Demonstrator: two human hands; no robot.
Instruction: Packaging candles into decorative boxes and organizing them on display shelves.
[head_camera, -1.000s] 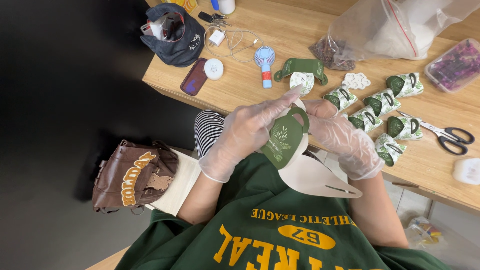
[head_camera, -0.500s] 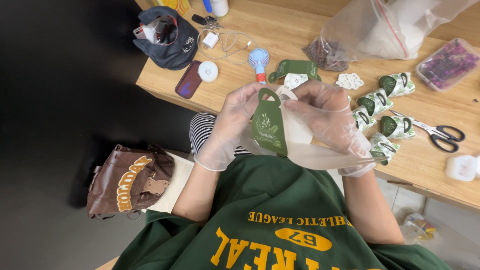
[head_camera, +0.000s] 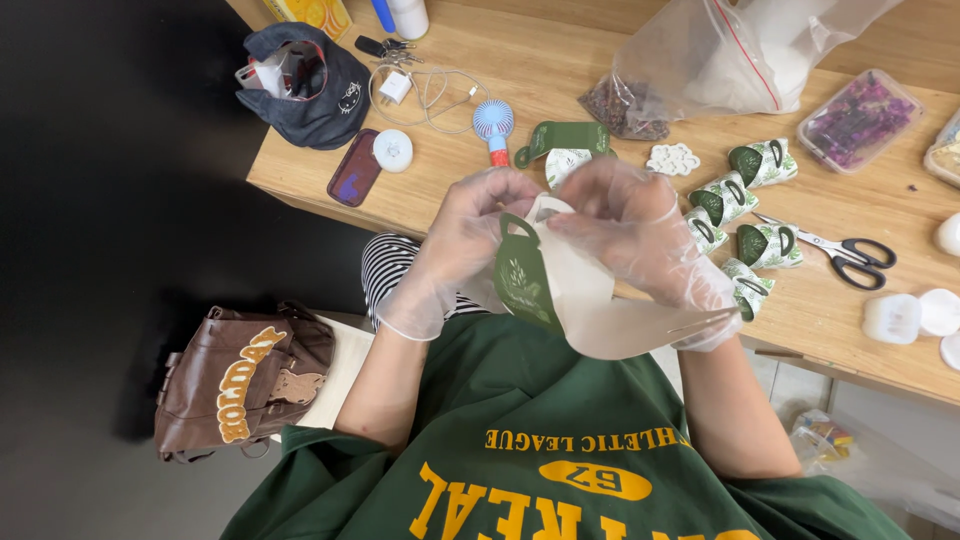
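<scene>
- The left hand (head_camera: 455, 240), in a clear thin glove, pinches the green side of a card cutout (head_camera: 545, 285) near its looped handle; its fingers (head_camera: 497, 195) are closed on the card, which keeps the printed panel upright and facing outward.
- The right hand (head_camera: 645, 235), gloved the same way, curls over the top of the cutout, fingers pressed together on the white inner face, as if bending it round toward the green panel.
- The cutout is held in the air above the lap, just in front of the counter (head_camera: 560, 70) edge, not resting on anything; its long white tail trails out to the right under the right wrist.
- On the counter just beyond the right hand lies a cluster of finished little paper cups (head_camera: 745, 200), green and white with leaf print, lying on their sides near one another, within easy reach.
- A flat green cutout (head_camera: 562, 140) lies unfolded behind the hands, beside a small blue hand fan (head_camera: 493, 122).
- Scissors (head_camera: 845, 250) lie to the right of the cups, blades toward them.
- A clear plastic bag (head_camera: 740, 60) and a box of purple bits (head_camera: 858, 118) stand farther back.
- A brown bag (head_camera: 240, 380) sits low at the person's left side.
</scene>
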